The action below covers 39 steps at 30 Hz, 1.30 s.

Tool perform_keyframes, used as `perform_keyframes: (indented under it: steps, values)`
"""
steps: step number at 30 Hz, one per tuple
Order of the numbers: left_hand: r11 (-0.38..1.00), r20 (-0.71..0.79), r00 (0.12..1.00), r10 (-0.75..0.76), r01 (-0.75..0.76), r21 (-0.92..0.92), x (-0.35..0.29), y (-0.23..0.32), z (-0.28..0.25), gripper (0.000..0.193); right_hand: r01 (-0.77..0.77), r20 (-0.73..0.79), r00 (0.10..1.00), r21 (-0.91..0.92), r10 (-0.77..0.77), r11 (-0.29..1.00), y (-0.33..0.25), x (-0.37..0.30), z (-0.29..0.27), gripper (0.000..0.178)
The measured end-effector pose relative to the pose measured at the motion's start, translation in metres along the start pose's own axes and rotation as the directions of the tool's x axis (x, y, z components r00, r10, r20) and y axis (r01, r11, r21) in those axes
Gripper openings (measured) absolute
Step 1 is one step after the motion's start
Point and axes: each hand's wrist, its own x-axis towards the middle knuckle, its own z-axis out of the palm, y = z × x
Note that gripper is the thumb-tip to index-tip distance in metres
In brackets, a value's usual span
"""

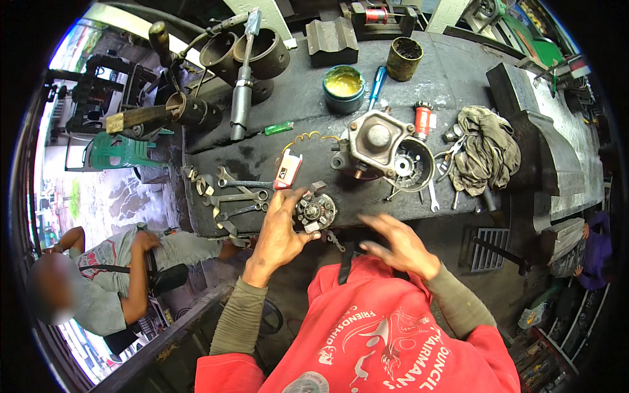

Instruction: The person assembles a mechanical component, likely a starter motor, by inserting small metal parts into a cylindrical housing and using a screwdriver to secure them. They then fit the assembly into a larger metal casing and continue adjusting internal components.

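Observation:
At the bench's near edge, my left hand curls its thumb and fingers around a round metal motor part with small blocks on its rim. My right hand is off to the right of that part, its fingers spread and slightly blurred, with nothing in them. Beyond my hands stands a grey metal motor housing with a domed, bolted cover. Next to it lies an open round end casing. A red and white box sits just past my left fingertips.
Several wrenches lie to the left on the dark workbench. Farther back are a grease tub, a blue screwdriver and a rusty can. A crumpled rag lies right. Another person is at the left.

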Motion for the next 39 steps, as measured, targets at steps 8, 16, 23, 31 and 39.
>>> perform_keyframes:
  steps: [8,16,23,31,39]
  values:
    - [0.995,-0.033,0.995,0.095,-0.096,-0.013,0.005,-0.015,0.003,0.078,0.048,-0.235,0.971,-0.008,-0.048,0.999,-0.003,0.066,0.049,0.058]
    - [0.988,-0.106,0.983,0.153,-0.150,0.030,0.005,-0.016,0.010,0.073,0.128,-0.375,0.917,-0.043,-0.135,0.991,-0.006,0.066,0.063,0.051]
    - [0.986,-0.057,0.993,0.102,-0.108,-0.128,-0.003,-0.031,0.006,0.083,-0.011,-0.233,0.972,0.053,0.023,0.999,-0.018,0.067,0.047,0.070]
    - [0.850,0.014,1.000,0.005,0.003,-0.527,-0.012,-0.061,0.016,0.080,0.040,-0.259,0.965,0.028,-0.031,0.999,-0.029,0.070,0.052,0.086]
    - [0.938,-0.272,0.958,0.092,-0.175,-0.300,-0.017,-0.073,0.039,0.077,0.012,-0.257,0.966,0.121,0.019,0.993,-0.029,0.076,0.055,0.081]
